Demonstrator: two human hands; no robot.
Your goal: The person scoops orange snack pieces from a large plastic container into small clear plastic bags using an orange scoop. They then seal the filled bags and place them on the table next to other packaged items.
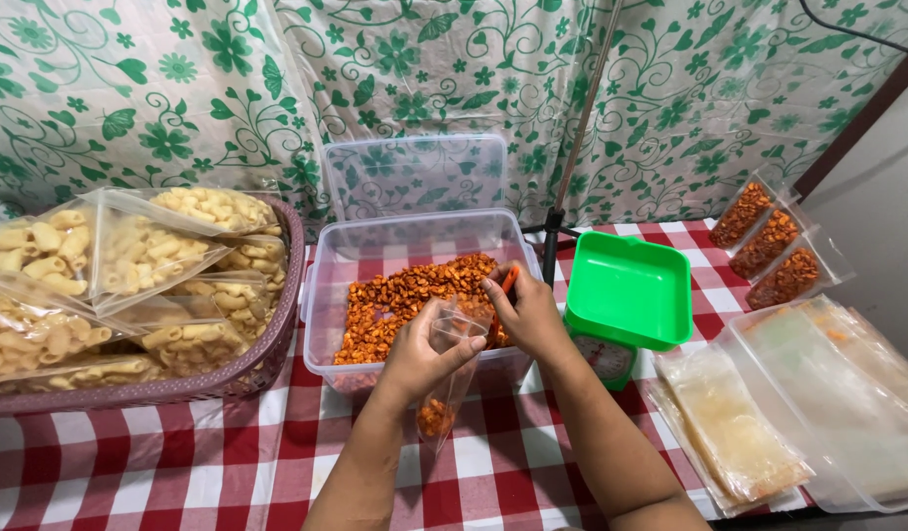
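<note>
My left hand (422, 354) pinches the mouth of a small clear plastic pouch (444, 388), which hangs down over the front wall of a clear plastic tub (321, 295). A little orange seasoned snack lies in the pouch's bottom. The tub holds a heap of the same orange snack pieces (405, 295). My right hand (526, 313) is inside the tub at its right side, gripping an orange scoop handle (510, 279) right beside the pouch's mouth.
A purple basket (277, 344) of bagged pale macaroni snacks sits at the left. The tub's lid (415, 172) leans behind it. A green kitchen scale (626, 295) stands to the right, with empty pouches (734, 428), a clear tray (847, 393) and three filled packs (769, 241) beyond.
</note>
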